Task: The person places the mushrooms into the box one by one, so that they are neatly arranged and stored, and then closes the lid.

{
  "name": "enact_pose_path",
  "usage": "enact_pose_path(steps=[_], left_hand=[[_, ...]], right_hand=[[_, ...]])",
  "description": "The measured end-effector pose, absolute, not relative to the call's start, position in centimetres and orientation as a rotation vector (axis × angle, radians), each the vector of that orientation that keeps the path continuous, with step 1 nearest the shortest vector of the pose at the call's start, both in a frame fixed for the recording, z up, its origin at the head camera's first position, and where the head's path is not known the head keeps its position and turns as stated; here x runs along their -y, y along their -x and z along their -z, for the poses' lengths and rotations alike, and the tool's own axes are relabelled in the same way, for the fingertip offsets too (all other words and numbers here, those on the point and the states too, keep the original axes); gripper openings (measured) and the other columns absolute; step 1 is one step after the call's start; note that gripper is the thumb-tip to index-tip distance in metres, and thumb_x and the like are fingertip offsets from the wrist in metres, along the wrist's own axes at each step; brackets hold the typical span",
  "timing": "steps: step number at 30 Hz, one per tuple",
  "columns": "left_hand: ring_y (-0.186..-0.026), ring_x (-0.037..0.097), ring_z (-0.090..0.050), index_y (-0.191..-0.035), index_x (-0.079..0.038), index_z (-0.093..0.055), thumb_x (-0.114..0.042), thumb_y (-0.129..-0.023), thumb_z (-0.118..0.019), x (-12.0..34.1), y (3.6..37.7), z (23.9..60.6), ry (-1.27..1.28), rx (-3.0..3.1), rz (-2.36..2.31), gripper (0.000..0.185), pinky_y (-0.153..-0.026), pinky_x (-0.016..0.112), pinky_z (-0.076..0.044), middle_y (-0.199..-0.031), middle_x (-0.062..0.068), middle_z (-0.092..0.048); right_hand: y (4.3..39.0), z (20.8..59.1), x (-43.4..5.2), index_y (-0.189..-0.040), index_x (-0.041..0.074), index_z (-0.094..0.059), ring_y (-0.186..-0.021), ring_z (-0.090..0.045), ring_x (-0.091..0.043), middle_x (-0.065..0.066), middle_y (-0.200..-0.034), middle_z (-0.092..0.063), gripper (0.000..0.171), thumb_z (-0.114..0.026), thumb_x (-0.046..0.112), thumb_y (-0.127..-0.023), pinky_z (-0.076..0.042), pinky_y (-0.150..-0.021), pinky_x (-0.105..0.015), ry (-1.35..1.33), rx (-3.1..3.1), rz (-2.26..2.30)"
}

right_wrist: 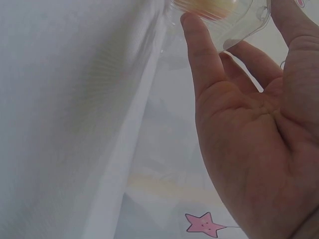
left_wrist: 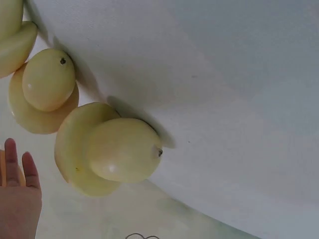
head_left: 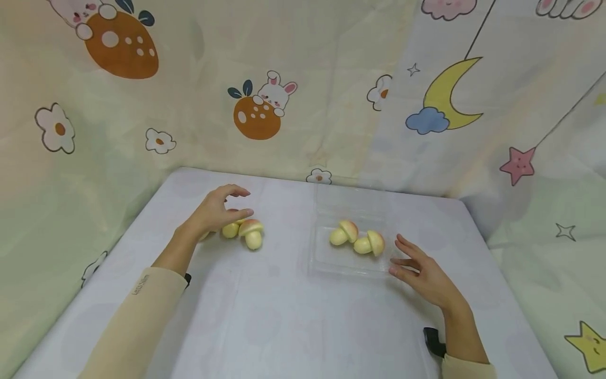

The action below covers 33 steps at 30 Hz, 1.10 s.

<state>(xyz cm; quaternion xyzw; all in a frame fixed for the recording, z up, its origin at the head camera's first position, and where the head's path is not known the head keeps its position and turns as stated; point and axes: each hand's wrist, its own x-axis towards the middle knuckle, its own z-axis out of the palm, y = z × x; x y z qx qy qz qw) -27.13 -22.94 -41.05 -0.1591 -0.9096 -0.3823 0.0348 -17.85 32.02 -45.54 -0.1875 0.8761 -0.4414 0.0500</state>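
Observation:
Three pale yellow toy mushrooms with orange-tinged caps lie in a group at the left of the table; the nearest mushroom (head_left: 253, 240) shows whole, while another is mostly behind the hand. Over this group my left hand (head_left: 215, 211) hovers, thumb and fingers spread apart with nothing between them. In the left wrist view a mushroom (left_wrist: 124, 149) lies on its side, stem end outward. A clear plastic box (head_left: 326, 265) holds two more mushrooms (head_left: 371, 243). At the box's right edge is my right hand (head_left: 428, 276), its fingers loosely extended and fingertips (right_wrist: 188, 22) right against the clear wall.
The box's clear lid (head_left: 350, 199) stands folded back on the far side. White cloth covers the table (head_left: 274, 316), and a printed curtain (head_left: 322, 121) hangs just behind its far edge. Dark wrist straps (head_left: 433, 342) show at both sleeves.

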Motion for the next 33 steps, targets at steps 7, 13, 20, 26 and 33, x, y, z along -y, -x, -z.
enact_pose_path(steps=[7, 13, 20, 26, 33], left_hand=[[-0.135, 0.031, -0.050, -0.133, -0.018, -0.064, -0.044, -0.089, -0.080, 24.8, 26.6, 41.4, 0.447, 2.795, 1.139, 0.054, -0.112, 0.058, -0.037, -0.138, 0.004, -0.062], [-0.135, 0.033, -0.050, -0.134, -0.015, -0.063, -0.046, -0.090, -0.079, 26.4, 26.2, 41.6, 0.414, 2.802, 1.103, 0.056, -0.110, 0.059, -0.038, -0.139, 0.007, -0.061], [-0.143, 0.040, -0.040, -0.136, -0.013, -0.061, -0.048, -0.088, -0.080, 27.5, 25.2, 41.7, 0.381, 2.883, 1.049, 0.063, -0.111, 0.065, -0.035, -0.147, 0.013, -0.054], [-0.144, 0.041, -0.038, -0.137, -0.012, -0.060, -0.042, -0.086, -0.083, 28.7, 24.8, 42.5, 0.355, 2.897, 1.019, 0.063, -0.114, 0.065, -0.032, -0.146, 0.013, -0.054], [-0.142, 0.043, -0.040, -0.136, -0.010, -0.060, -0.037, -0.085, -0.086, 29.6, 24.4, 42.9, 0.374, 2.889, 0.992, 0.063, -0.115, 0.065, -0.029, -0.143, 0.016, -0.054]], right_hand=[[17.9, 45.2, -32.1, -0.161, 0.007, -0.031, -0.127, -0.062, -0.034, -0.014, -0.170, -0.021, 0.077, -0.072, 0.025, -0.098, -0.049, -0.094, -0.013, 0.576, -2.674, 1.355], [17.9, 45.1, -32.0, -0.161, 0.007, -0.030, -0.127, -0.061, -0.035, -0.013, -0.170, -0.020, 0.078, -0.072, 0.027, -0.098, -0.048, -0.094, -0.012, 0.565, -2.673, 1.343], [17.9, 45.5, -32.1, -0.161, 0.005, -0.031, -0.127, -0.062, -0.032, -0.013, -0.170, -0.021, 0.079, -0.073, 0.027, -0.098, -0.048, -0.094, -0.012, 0.569, -2.669, 1.349], [17.8, 45.6, -32.1, -0.160, 0.004, -0.031, -0.127, -0.062, -0.032, -0.014, -0.170, -0.021, 0.078, -0.073, 0.025, -0.098, -0.048, -0.094, -0.012, 0.578, -2.666, 1.357], [17.7, 45.4, -32.0, -0.161, 0.006, -0.032, -0.126, -0.062, -0.032, -0.014, -0.169, -0.022, 0.078, -0.073, 0.026, -0.098, -0.048, -0.093, -0.012, 0.574, -2.678, 1.343]])
